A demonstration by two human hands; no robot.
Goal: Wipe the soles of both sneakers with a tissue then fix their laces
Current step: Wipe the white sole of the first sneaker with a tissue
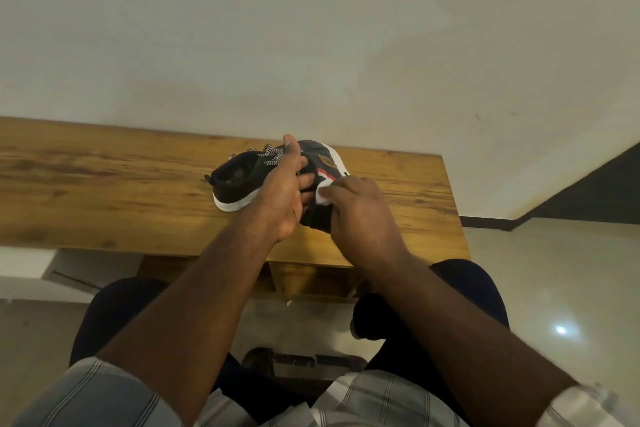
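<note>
- Gripping a dark sneaker [325,163] from the left, the left hand [282,191] has its thumb raised at the far side and its fingers curled round the shoe's middle.
- That shoe is lifted a little above the wooden table [104,191] and shows a white sole rim at its far end, a brown patch and a red-and-white stripe on its side.
- The right hand [360,218] holds a small white tissue [323,196], its fingers bent over the wad and pressing it against the near side of the held shoe; how tightly it pinches cannot be told.
- A second sneaker [239,184] stands on the table just left of the hands, black with a white sole, its opening facing the camera.
- Speckled black-and-white laces [272,156] lie loose over its top, next to the left thumb.
- Both shoes sit toward the right half of the table, touching or nearly so; which, I cannot tell.
- Near the bottom edge, plaid sleeves [104,392] cover the upper arms.
</note>
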